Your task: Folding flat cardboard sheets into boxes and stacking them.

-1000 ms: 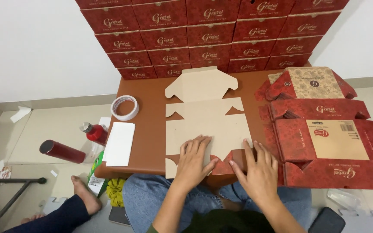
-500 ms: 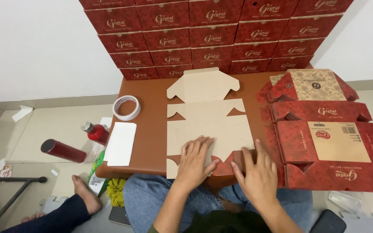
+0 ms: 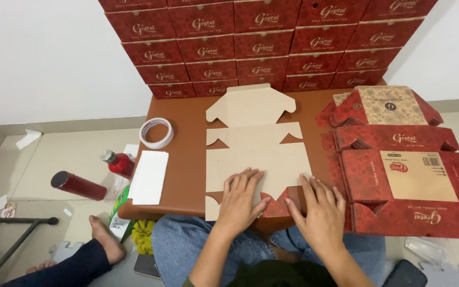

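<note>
An unfolded cardboard box blank (image 3: 256, 143), plain brown side up, lies flat on the brown table (image 3: 184, 165) in front of me. My left hand (image 3: 240, 199) rests palm down on its near panel, fingers spread. My right hand (image 3: 320, 210) presses flat on the blank's red near-right flap at the table's front edge. Neither hand grips anything.
A pile of flat red box blanks (image 3: 405, 170) covers the table's right side. Red boxes (image 3: 261, 42) are stacked against the back wall. A tape roll (image 3: 156, 133) and white paper (image 3: 149, 170) sit at the left. On the floor lie red bottles (image 3: 78, 186) and another person's foot (image 3: 102, 239).
Both hands have shifted very slightly on the blank's near edge; the blank stays flat in the same place.
</note>
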